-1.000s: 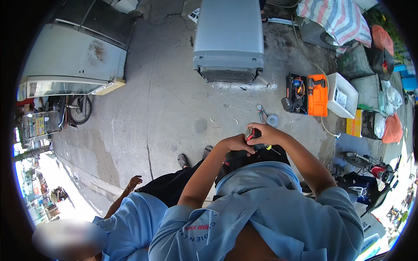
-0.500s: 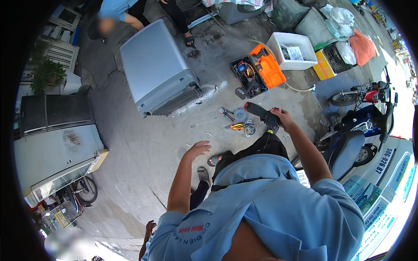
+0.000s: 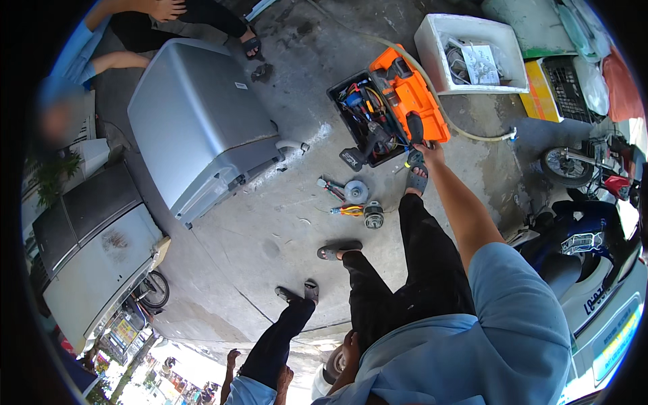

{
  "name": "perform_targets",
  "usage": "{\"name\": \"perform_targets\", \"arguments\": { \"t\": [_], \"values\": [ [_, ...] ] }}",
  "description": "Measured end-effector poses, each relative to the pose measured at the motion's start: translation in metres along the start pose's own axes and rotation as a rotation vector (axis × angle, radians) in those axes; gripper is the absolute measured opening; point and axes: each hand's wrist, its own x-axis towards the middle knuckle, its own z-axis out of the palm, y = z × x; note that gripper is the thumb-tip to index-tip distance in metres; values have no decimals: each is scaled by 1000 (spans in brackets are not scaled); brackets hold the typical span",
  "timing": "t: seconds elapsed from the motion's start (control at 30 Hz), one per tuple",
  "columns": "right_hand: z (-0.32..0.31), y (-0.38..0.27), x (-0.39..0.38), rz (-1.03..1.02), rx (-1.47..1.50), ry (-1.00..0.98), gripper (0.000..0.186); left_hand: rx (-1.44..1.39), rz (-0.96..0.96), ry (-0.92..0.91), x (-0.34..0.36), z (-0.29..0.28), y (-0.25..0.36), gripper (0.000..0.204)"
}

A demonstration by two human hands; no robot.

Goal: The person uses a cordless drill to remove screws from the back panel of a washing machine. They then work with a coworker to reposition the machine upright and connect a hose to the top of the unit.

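My right hand (image 3: 426, 153) grips a black cordless power tool (image 3: 415, 128) over the orange toolbox lid (image 3: 432, 120). Beside it the open black toolbox (image 3: 347, 98) holds several hand tools, with a black battery (image 3: 351, 159) at its corner. My left hand (image 3: 350, 349) hangs low by my thigh, partly hidden, its grip unclear. On the concrete before my feet lie pliers (image 3: 352, 211), a grinding-type disc (image 3: 356, 192) and a round metal part (image 3: 373, 214).
A grey appliance (image 3: 182, 121) lies at upper left, a co-worker's arm (image 3: 118, 62) behind it. Another co-worker's leg (image 3: 283, 331) is at lower left. A white foam box (image 3: 469, 57), a hose (image 3: 472, 135), motorbikes (image 3: 574, 172) and old fridges (image 3: 101, 256) surround the area.
My right arm has carried the tool forward to the toolbox, and one foot has stepped toward it. My left hand, raised and open half a second ago, has dropped to my side.
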Motion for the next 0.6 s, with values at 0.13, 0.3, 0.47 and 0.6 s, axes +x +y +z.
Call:
{"name": "perform_targets", "arguments": {
  "t": [0.13, 0.3, 0.47, 0.6],
  "values": [
    [52, 4, 76, 258, 309, -203, 68, -69, -161, -22, -24, 10, 106, 39],
    [115, 40, 131, 110, 220, -234, 66, -29, -175, 80, -39, 63, 95, 32],
    [137, 86, 128, 209, 374, -143, 68, -141, -318, 152, -60, 71, 97, 27],
    [83, 150, 152, -170, -278, -143, 56, -127, -170, 129, -36, 56, 97, 28]
  ]
}}
